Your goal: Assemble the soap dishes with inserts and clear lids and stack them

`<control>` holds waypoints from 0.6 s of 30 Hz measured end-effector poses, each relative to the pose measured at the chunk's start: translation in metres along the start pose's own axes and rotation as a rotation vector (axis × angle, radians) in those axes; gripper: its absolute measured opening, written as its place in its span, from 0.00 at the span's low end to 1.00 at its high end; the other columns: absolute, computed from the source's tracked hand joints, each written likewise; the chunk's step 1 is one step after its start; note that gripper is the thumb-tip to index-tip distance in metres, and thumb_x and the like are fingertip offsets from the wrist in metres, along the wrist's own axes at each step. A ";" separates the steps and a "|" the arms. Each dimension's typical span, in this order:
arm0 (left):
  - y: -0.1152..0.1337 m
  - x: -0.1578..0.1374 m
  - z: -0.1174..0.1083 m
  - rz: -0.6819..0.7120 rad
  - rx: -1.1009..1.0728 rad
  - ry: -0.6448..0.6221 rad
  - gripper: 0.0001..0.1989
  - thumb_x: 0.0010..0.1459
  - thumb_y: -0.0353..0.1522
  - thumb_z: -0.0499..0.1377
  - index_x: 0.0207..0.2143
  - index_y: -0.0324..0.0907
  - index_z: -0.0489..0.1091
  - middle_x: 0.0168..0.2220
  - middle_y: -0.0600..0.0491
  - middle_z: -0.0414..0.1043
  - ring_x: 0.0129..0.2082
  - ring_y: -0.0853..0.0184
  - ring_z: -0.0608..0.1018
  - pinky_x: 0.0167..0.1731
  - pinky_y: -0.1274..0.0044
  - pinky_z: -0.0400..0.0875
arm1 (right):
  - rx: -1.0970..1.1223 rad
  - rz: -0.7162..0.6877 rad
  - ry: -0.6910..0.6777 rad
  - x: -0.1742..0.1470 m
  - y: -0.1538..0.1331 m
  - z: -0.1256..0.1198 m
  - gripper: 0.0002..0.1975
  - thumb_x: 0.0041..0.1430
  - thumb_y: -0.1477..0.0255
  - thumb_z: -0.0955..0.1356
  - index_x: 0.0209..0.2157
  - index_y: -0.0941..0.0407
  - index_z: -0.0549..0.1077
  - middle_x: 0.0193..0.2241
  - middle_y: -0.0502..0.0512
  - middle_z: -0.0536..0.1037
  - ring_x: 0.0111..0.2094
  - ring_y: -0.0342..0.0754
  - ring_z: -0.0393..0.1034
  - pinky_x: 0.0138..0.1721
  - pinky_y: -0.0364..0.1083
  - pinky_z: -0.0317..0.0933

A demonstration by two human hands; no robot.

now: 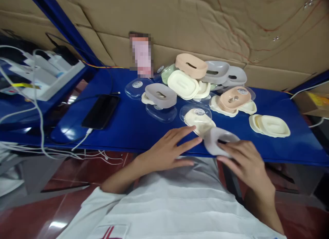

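Holding a grey soap-dish shell at the worktop's near edge, the right hand grips it; the left hand lies flat, released, beside a cream tray. Fitting appears under way; aligning the parts comes next.

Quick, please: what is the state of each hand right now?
Left hand: open, fingers spread flat, holding nothing.
Right hand: fingers closed on the grey soap dish.

Bare blue tabletop is lying open between the black phone and the cream tray, while the heap of soap dishes (some stacked) is crowding the cardboard wall behind.
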State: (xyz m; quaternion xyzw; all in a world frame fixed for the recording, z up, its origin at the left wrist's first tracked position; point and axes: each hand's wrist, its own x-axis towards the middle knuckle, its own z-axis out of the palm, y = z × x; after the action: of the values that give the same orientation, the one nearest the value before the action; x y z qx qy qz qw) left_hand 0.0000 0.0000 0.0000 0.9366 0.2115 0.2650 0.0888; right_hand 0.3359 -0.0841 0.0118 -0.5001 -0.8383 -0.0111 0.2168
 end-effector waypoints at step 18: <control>-0.009 -0.063 -0.025 -0.162 -0.110 0.263 0.16 0.69 0.34 0.68 0.57 0.44 0.74 0.56 0.44 0.80 0.64 0.53 0.79 0.63 0.57 0.80 | 0.053 -0.022 0.008 0.053 -0.005 0.039 0.13 0.74 0.66 0.70 0.56 0.51 0.80 0.48 0.59 0.84 0.53 0.58 0.77 0.57 0.60 0.68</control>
State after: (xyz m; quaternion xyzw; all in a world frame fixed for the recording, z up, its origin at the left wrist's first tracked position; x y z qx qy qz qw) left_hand -0.0654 -0.0186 -0.0100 0.8673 0.2813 0.3886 0.1328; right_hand 0.2968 -0.0332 -0.0022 -0.4850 -0.8428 0.0068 0.2332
